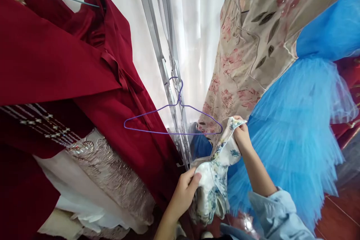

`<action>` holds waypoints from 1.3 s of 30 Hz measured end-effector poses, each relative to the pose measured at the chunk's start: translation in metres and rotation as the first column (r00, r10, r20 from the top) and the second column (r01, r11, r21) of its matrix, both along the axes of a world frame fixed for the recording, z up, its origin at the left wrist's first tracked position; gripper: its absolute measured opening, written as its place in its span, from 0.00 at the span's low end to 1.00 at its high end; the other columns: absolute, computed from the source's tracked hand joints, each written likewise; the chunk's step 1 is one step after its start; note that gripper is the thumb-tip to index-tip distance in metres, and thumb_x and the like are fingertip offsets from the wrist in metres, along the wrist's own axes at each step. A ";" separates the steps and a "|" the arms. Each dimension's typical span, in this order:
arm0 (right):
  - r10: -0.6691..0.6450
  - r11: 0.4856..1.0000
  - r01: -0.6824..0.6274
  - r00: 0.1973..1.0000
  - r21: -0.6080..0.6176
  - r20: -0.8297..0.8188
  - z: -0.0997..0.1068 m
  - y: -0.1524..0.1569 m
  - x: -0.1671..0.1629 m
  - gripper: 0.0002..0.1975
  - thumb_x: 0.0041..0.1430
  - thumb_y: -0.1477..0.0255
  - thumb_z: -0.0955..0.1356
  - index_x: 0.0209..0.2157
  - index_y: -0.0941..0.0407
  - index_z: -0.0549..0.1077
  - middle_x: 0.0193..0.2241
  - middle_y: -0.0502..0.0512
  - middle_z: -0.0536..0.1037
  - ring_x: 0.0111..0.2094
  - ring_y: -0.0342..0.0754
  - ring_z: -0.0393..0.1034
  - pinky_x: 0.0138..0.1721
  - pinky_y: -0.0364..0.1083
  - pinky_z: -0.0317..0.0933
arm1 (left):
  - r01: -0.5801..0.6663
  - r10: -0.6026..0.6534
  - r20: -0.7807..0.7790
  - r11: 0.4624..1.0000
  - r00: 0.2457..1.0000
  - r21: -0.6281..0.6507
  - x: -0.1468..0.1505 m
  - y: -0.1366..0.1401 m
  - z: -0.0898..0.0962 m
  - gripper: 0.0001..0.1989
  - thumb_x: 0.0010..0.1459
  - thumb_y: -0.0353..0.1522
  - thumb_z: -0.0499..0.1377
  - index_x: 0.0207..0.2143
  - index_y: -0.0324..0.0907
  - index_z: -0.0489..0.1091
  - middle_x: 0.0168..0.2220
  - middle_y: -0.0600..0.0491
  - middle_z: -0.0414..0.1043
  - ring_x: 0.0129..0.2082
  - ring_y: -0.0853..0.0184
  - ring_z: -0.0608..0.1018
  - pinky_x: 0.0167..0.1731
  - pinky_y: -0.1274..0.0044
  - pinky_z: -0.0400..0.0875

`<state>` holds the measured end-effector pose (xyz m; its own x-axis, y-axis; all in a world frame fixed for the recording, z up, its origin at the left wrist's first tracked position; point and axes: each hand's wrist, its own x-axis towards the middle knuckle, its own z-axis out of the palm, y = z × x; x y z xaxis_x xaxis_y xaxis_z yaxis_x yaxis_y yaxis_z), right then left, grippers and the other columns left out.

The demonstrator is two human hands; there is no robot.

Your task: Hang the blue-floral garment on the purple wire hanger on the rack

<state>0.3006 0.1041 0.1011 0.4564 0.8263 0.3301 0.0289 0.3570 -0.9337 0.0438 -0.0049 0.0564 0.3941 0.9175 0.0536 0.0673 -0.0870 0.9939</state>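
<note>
A white garment (221,168) with a blue-green and yellow floral print hangs between my two hands. My left hand (182,192) pinches its near left edge, thumb on top. Higher and to the right, my right hand (242,135) grips a narrow upper part of the cloth, and some of its fingers are hidden. Just above the garment is a purple wire hanger (179,99), hooked on a metal rack (168,48) with nothing on it. The garment's lower part bunches below my hands, and its full shape cannot be made out.
Dark red dresses (112,71) crowd the left side, beside a pale embroidered dress (112,165). A beige floral dress (233,63) and a blue tulle dress (292,131) hang on the right. Behind the rack is a white curtain (197,18). Red tiled floor (337,213) shows at lower right.
</note>
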 end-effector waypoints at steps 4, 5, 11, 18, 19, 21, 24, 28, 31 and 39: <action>0.069 0.995 -0.073 0.995 0.063 0.071 0.037 0.030 -0.013 0.09 0.53 0.65 0.69 0.32 0.55 0.68 0.24 0.44 0.67 0.25 0.42 0.59 0.29 0.41 0.55 | 0.102 -0.074 0.199 0.986 0.977 -0.132 -0.030 0.009 0.015 0.14 0.65 0.42 0.55 0.43 0.40 0.67 0.35 0.52 0.69 0.33 0.68 0.69 0.38 0.77 0.66; 0.086 0.993 -0.093 0.992 0.066 0.093 0.045 0.036 -0.017 0.08 0.53 0.66 0.69 0.32 0.54 0.68 0.24 0.45 0.67 0.25 0.42 0.59 0.29 0.41 0.55 | 0.150 -0.112 0.229 0.977 0.967 -0.153 -0.041 0.010 0.020 0.14 0.64 0.42 0.57 0.42 0.40 0.66 0.34 0.53 0.69 0.31 0.70 0.69 0.34 0.79 0.65; 0.334 0.942 -0.334 0.907 -0.045 0.256 0.057 0.054 -0.057 0.06 0.53 0.69 0.66 0.26 0.57 0.70 0.26 0.48 0.72 0.29 0.45 0.65 0.34 0.43 0.60 | 0.150 -0.153 -0.015 0.982 0.988 -0.116 -0.113 0.020 0.064 0.16 0.59 0.39 0.61 0.45 0.43 0.62 0.31 0.55 0.70 0.28 0.71 0.68 0.28 0.81 0.61; 0.470 0.882 -0.462 0.843 -0.093 0.261 0.068 0.033 -0.059 0.08 0.56 0.67 0.68 0.35 0.57 0.73 0.25 0.48 0.73 0.25 0.43 0.64 0.28 0.41 0.57 | -0.019 0.249 -0.698 0.947 0.671 0.319 -0.202 0.073 0.109 0.09 0.58 0.30 0.48 0.30 0.43 0.67 0.26 0.56 0.70 0.29 0.66 0.72 0.31 0.78 0.61; 0.489 0.872 -0.474 0.824 -0.124 0.286 0.072 0.031 -0.056 0.09 0.56 0.66 0.68 0.35 0.58 0.74 0.24 0.48 0.73 0.24 0.42 0.63 0.26 0.40 0.55 | -0.016 0.341 -0.750 0.915 0.567 0.403 -0.211 0.084 0.114 0.10 0.58 0.30 0.47 0.28 0.43 0.66 0.24 0.56 0.69 0.27 0.65 0.71 0.30 0.78 0.60; 0.521 0.853 -0.487 0.780 -0.186 0.346 0.078 0.030 -0.049 0.11 0.58 0.65 0.68 0.33 0.59 0.75 0.23 0.48 0.72 0.22 0.41 0.61 0.23 0.40 0.51 | -0.006 0.522 -0.772 0.830 0.363 0.558 -0.222 0.107 0.127 0.11 0.58 0.30 0.47 0.29 0.44 0.67 0.25 0.55 0.70 0.27 0.63 0.72 0.28 0.77 0.58; 0.534 0.845 -0.484 0.753 -0.228 0.385 0.081 0.033 -0.042 0.15 0.58 0.62 0.67 0.30 0.60 0.75 0.21 0.47 0.70 0.19 0.39 0.56 0.20 0.40 0.46 | -0.017 0.724 -0.667 0.680 0.176 0.733 -0.215 0.138 0.153 0.13 0.59 0.29 0.47 0.39 0.45 0.70 0.34 0.50 0.76 0.31 0.59 0.75 0.29 0.75 0.58; 0.547 0.835 -0.486 0.782 -0.258 0.298 0.076 0.035 -0.038 0.20 0.58 0.57 0.68 0.23 0.58 0.71 0.15 0.44 0.63 0.16 0.37 0.50 0.18 0.39 0.42 | -0.141 0.828 -0.469 0.528 0.308 0.838 -0.175 0.162 0.180 0.13 0.61 0.30 0.50 0.46 0.47 0.68 0.42 0.50 0.77 0.36 0.59 0.78 0.33 0.75 0.62; 0.586 0.801 -0.530 0.788 -0.279 0.187 0.072 0.031 -0.041 0.21 0.56 0.55 0.69 0.21 0.58 0.69 0.13 0.44 0.62 0.15 0.37 0.50 0.16 0.39 0.42 | -0.230 0.754 -0.450 0.602 0.478 0.765 -0.142 0.167 0.177 0.15 0.60 0.40 0.56 0.49 0.46 0.66 0.42 0.51 0.78 0.33 0.61 0.79 0.33 0.76 0.65; 0.470 0.845 -0.454 0.882 -0.283 -0.009 0.099 0.036 -0.036 0.19 0.52 0.57 0.72 0.18 0.56 0.70 0.12 0.49 0.71 0.14 0.43 0.63 0.15 0.41 0.54 | -0.151 0.622 -0.352 0.611 0.700 0.777 -0.110 0.144 0.181 0.13 0.63 0.43 0.55 0.41 0.44 0.72 0.40 0.52 0.77 0.41 0.63 0.78 0.41 0.78 0.67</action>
<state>0.2645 0.1399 0.2001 -0.0134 0.9969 0.0781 -0.0195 0.0778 -0.9968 -0.0658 0.1389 0.2376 0.1746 0.7788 0.6025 0.7542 -0.4991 0.4267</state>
